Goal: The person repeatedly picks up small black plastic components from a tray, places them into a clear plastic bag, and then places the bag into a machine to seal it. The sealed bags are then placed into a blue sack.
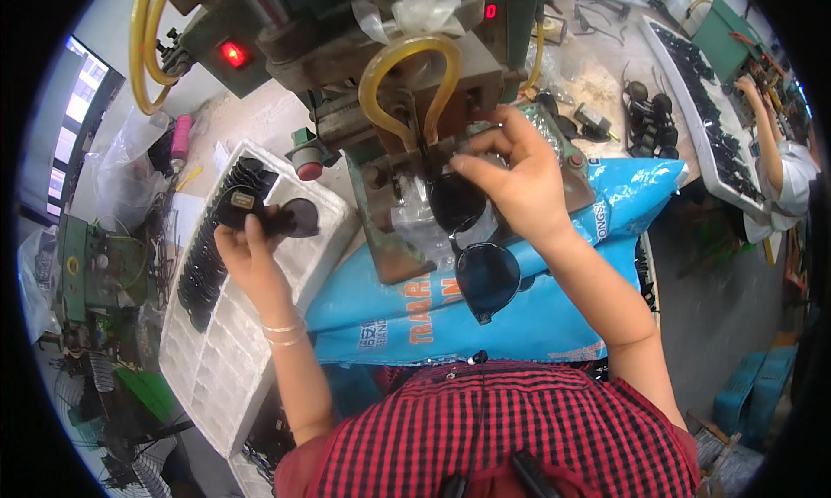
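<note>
My left hand holds a dark sunglasses front over the left foam tray; a small light label shows near its left lens. Below the head of a green bench press, a second pair of dark sunglasses hangs at the fixture, one lens below the other. My right hand is beside its upper end, thumb and fingers curved apart; whether the fingertips touch the frame cannot be told. A yellow hose loops down in front of the press.
A white foam tray with a row of dark frames stands at left. A red push button sits beside the press. Blue plastic sheeting covers the near edge. At right are another foam tray and a co-worker's arm.
</note>
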The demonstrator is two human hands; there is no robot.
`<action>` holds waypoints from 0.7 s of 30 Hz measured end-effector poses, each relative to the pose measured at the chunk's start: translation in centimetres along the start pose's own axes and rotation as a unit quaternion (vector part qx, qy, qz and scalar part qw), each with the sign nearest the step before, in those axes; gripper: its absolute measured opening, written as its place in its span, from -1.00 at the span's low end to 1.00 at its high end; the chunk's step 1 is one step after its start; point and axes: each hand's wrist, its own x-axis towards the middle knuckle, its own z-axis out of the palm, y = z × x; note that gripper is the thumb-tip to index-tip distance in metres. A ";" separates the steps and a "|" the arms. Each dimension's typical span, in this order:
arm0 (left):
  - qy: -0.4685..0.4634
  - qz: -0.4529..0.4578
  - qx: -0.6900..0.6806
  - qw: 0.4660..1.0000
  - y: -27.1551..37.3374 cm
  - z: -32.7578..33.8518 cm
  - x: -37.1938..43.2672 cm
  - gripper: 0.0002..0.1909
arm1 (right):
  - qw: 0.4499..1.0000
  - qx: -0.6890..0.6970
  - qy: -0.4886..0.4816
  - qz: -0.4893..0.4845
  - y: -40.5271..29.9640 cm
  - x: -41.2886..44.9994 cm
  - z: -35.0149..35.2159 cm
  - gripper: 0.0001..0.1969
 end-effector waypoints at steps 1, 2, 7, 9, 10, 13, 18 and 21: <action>0.005 0.015 -0.049 0.999 0.8 0.5 -0.8 -0.74 | 1.000 0.000 0.003 -0.003 -0.1 0.0 0.3 -0.46; -0.039 0.055 -0.136 0.988 2.2 0.7 -1.0 -0.70 | 1.000 -0.005 0.012 -0.011 0.0 -0.1 0.6 -0.47; -0.208 0.202 -0.241 0.926 11.5 5.9 -1.8 -0.63 | 0.989 -0.053 0.085 -0.105 0.4 -0.6 0.9 -0.50; -0.159 0.213 -0.184 0.946 11.0 6.7 -1.9 -0.61 | 0.991 -0.037 0.074 -0.105 0.2 -1.3 1.4 -0.51; -0.148 0.203 -0.193 0.948 10.6 6.8 -1.8 -0.62 | 0.992 -0.028 0.071 -0.103 0.1 -1.4 1.7 -0.52; -0.064 0.169 -0.206 0.962 10.6 8.5 -1.6 -0.61 | 0.998 0.017 -0.018 -0.050 -0.1 -1.0 2.9 -0.43; -0.103 0.177 -0.185 0.961 8.7 9.2 0.6 -0.64 | 0.992 0.118 -0.002 0.034 -0.8 -1.2 3.0 -0.41; -0.112 0.161 -0.183 0.964 9.0 8.8 0.6 -0.65 | 0.991 0.128 0.010 0.027 -1.0 -1.3 3.4 -0.44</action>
